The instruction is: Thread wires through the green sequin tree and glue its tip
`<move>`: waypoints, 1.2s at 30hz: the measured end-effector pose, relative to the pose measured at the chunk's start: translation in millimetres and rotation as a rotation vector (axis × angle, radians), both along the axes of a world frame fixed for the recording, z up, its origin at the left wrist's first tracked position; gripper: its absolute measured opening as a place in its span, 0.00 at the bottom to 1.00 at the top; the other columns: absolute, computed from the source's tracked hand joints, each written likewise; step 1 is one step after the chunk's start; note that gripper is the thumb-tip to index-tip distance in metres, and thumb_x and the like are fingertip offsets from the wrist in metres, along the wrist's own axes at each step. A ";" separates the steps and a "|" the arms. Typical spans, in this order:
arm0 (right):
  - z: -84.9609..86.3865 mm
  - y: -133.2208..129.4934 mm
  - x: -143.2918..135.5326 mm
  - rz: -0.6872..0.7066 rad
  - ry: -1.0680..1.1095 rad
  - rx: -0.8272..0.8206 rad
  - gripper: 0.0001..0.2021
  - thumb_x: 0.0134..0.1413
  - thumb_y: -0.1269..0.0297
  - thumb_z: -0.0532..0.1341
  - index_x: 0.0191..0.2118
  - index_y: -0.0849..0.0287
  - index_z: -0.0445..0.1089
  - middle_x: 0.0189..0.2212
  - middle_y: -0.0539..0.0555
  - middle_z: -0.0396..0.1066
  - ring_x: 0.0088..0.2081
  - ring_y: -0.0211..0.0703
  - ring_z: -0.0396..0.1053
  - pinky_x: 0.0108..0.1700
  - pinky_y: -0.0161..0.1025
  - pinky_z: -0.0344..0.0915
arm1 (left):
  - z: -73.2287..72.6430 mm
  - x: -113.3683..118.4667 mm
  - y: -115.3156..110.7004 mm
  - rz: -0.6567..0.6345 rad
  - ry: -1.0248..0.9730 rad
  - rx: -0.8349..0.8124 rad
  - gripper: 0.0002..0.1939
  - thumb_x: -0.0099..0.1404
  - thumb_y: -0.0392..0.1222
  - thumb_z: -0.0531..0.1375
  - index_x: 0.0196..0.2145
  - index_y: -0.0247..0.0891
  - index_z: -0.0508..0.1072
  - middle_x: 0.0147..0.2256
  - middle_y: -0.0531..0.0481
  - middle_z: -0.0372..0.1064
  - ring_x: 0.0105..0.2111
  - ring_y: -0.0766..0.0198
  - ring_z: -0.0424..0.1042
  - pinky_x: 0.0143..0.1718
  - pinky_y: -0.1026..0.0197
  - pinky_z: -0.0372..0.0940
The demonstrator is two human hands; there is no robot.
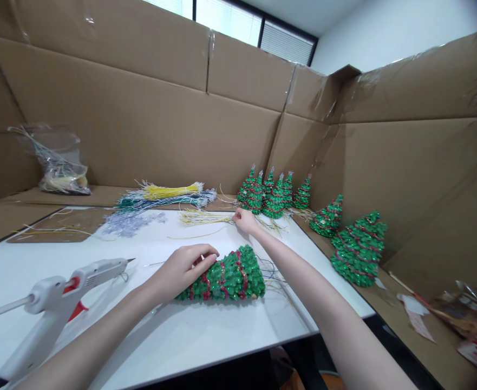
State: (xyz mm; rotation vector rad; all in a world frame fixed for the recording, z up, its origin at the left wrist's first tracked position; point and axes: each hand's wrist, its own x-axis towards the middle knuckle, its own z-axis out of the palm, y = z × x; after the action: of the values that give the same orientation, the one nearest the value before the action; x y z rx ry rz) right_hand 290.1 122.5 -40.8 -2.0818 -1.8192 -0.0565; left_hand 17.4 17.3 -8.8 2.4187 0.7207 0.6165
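Observation:
A small green Christmas tree [232, 276], wound with red garland, lies on its side on the white table. My left hand [187, 265] is curled over its narrow end, which the hand covers, and steadies it. Thin wires [279, 281] trail out from its wide base at the right. Farther back, my right hand [244, 220] reaches across, its fingertips closed on the right end of a bundle of yellow and white wires [206, 218]. Exactly how many strands the fingers pinch is hidden. One loose yellow wire [193, 235] lies in front of the bundle.
A white hot glue gun [100, 269] stands at the left, nozzle pointing right. Clear star-like pieces [130, 223] and stacked wire bundles [169, 190] lie behind. Several finished trees [274, 197] stand back right; a larger tree [360, 252] is beside the table. Cardboard walls [149, 114] enclose everything.

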 end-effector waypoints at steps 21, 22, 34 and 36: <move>10.1 -16.0 -9.5 0.037 -0.297 0.048 0.12 0.64 0.68 0.52 0.47 0.60 0.71 0.50 0.64 0.69 0.54 0.55 0.60 0.50 0.45 0.61 | 0.0 0.1 0.6 0.000 0.002 0.008 0.18 0.72 0.52 0.47 0.43 0.42 0.74 0.38 0.51 0.74 0.35 0.62 0.70 0.36 0.63 0.60; 11.3 -16.4 -9.9 0.050 -0.315 0.049 0.12 0.64 0.69 0.51 0.47 0.60 0.70 0.51 0.65 0.68 0.55 0.55 0.59 0.51 0.46 0.60 | 0.5 0.1 0.3 0.000 0.001 0.011 0.18 0.72 0.52 0.47 0.42 0.42 0.74 0.37 0.51 0.74 0.35 0.62 0.70 0.35 0.63 0.60; 7.8 -14.2 -9.5 0.026 -0.281 -0.027 0.12 0.66 0.61 0.51 0.44 0.60 0.69 0.45 0.63 0.73 0.47 0.53 0.69 0.43 0.40 0.62 | -1.1 -0.3 -0.2 -0.009 -0.010 0.018 0.18 0.72 0.50 0.48 0.43 0.42 0.74 0.38 0.51 0.75 0.34 0.62 0.70 0.35 0.63 0.60; 6.7 -14.9 -9.6 0.040 -0.274 -0.041 0.12 0.65 0.59 0.53 0.41 0.60 0.70 0.44 0.62 0.74 0.47 0.52 0.69 0.42 0.39 0.62 | -1.1 -0.2 0.1 -0.014 -0.014 0.023 0.18 0.72 0.50 0.48 0.43 0.42 0.75 0.38 0.50 0.75 0.35 0.62 0.70 0.35 0.63 0.60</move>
State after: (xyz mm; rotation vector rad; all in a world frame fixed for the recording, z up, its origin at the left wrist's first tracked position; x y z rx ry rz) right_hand 280.6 107.6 -34.1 -2.1518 -2.0327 -0.3104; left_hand 17.2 17.4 -9.9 2.4362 0.6947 0.6385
